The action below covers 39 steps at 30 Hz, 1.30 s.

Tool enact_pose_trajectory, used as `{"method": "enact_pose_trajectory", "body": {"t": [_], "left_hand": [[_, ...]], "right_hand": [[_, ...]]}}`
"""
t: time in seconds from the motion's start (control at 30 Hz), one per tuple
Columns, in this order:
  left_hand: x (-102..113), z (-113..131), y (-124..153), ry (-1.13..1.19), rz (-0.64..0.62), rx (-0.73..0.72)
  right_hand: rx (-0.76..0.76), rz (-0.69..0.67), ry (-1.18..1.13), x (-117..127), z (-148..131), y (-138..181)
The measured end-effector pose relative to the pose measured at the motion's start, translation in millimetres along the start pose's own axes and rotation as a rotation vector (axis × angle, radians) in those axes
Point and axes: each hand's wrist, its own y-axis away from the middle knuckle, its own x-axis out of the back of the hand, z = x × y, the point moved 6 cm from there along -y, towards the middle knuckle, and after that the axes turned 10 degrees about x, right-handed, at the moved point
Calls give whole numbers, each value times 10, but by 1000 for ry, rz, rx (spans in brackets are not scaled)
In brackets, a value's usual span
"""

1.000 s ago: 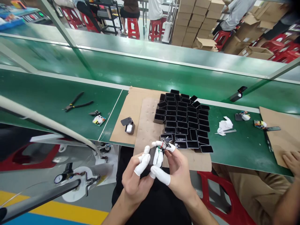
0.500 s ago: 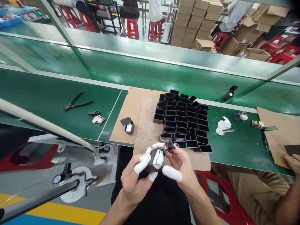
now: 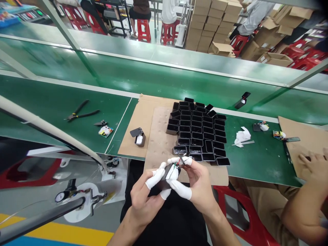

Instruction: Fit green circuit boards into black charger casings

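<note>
Low over my lap, my left hand [image 3: 147,189] wraps round a small black plastic box [image 3: 165,179]. White finger cots cover its fingertips. A white wrapped bundle [image 3: 173,172] sits in the mouth of the box, with red and green wires beside it. My right hand [image 3: 196,182], also in finger cots, grips the black lid [image 3: 182,160] at the far end of the wires. Its thumb presses against the white bundle. Just beyond my hands, many black open-topped boxes [image 3: 196,129] stand packed together on cardboard [image 3: 160,136].
Left of the cluster stands another black box [image 3: 139,139] with its lid tilted up. Pliers [image 3: 77,114] and a small wired part [image 3: 105,131] lie on the green bench [image 3: 46,102]. Crumpled white paper [image 3: 242,136] is at right, near a co-worker's hand [image 3: 315,162].
My right thumb has come in against the white bundle, and the lid has turned nearly edge-on in my right fingers. The co-worker's hand at right has shifted over the cardboard.
</note>
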Motion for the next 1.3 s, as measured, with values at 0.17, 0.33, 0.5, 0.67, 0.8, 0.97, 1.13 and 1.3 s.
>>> {"method": "enact_pose_trajectory", "body": {"t": [0.17, 0.33, 0.5, 0.67, 0.8, 0.97, 1.13, 1.3], "left_hand": [[-80, -133, 38, 285, -58, 374], [-47, -153, 33, 516, -11, 664], [57, -117, 21, 404, 7, 665], [90, -75, 66, 272, -27, 492], [97, -25, 69, 230, -69, 398], [99, 39, 46, 209, -56, 356], [79, 68, 24, 195, -52, 349], [73, 103, 12, 183, -58, 317]], "right_hand": [[29, -18, -23, -1, 52, -1], [198, 132, 137, 61, 17, 36], [547, 324, 435, 140, -310, 250], [785, -12, 930, -175, -582, 244], [786, -79, 1034, -289, -583, 182], [762, -71, 1003, -298, -532, 200], [754, -81, 989, -277, -507, 221], [738, -79, 1024, -267, -504, 226]]}}
